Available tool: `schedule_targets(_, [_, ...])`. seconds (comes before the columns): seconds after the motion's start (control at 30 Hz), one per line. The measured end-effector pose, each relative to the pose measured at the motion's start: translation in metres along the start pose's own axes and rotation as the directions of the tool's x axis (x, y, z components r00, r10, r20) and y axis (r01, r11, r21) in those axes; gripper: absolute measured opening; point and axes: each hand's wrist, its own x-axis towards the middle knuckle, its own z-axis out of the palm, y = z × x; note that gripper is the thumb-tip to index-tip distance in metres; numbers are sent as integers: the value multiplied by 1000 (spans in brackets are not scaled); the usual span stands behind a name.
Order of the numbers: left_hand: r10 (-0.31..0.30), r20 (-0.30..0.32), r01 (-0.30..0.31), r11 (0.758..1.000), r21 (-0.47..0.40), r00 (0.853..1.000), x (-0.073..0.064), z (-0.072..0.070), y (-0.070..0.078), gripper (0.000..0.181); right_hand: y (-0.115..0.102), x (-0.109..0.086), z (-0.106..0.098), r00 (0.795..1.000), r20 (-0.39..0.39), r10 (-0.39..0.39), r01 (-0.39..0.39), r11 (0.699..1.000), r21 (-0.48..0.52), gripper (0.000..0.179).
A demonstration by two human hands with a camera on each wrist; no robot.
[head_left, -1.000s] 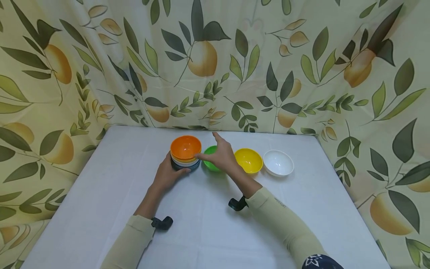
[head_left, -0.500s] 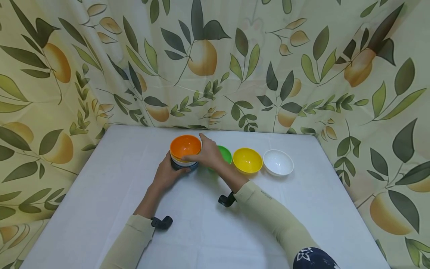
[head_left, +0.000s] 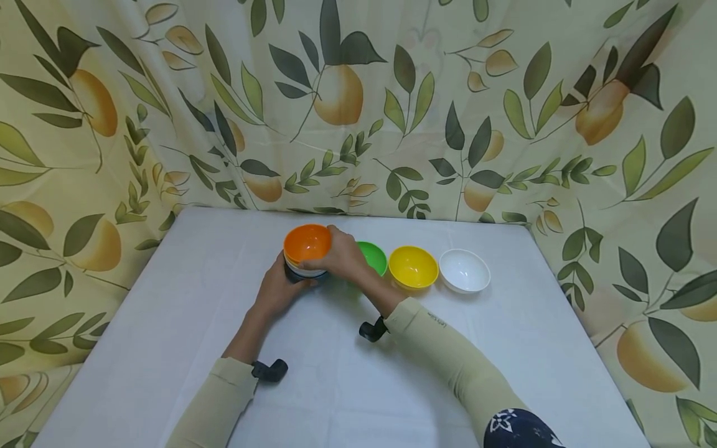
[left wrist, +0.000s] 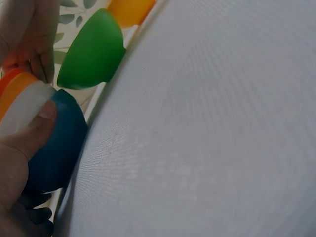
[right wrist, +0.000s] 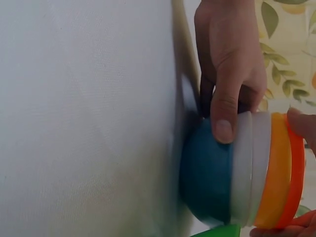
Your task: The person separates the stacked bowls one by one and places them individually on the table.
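Note:
A stack of nested bowls stands at the left of the row in the head view, with an orange bowl (head_left: 305,241) on top. Below it, the right wrist view shows a yellow-orange bowl (right wrist: 273,180), whitish bowl layers (right wrist: 242,177) and a dark blue bowl (right wrist: 205,170) at the bottom. My left hand (head_left: 276,287) grips the blue bowl from the left, thumb on its near side. My right hand (head_left: 346,256) holds the orange bowl by the rim, its thumb in front and fingers at the far side.
To the right of the stack, a green bowl (head_left: 373,256), a yellow bowl (head_left: 413,269) and a white bowl (head_left: 465,272) stand in a row. The green one is partly behind my right hand. A white cloth (head_left: 313,398) covers the table; a fruit-patterned curtain (head_left: 414,162) hangs behind.
My right hand has moved left from over the green bowl to the stack and closed on the orange bowl's rim. My left hand has stayed on the blue bowl.

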Motion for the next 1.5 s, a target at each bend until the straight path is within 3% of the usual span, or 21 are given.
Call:
schedule_targets(0.83, [3,1,-3,1000,13,1000,2,1,2,96,-3,4,1,998,-29,49,-48,998,33,87])
schedule_targets(1.5, [3,3,-3,1000,18,1000,0,-2,2,98,-13,-8,-8,997,-74,-17,24,995,96,89])
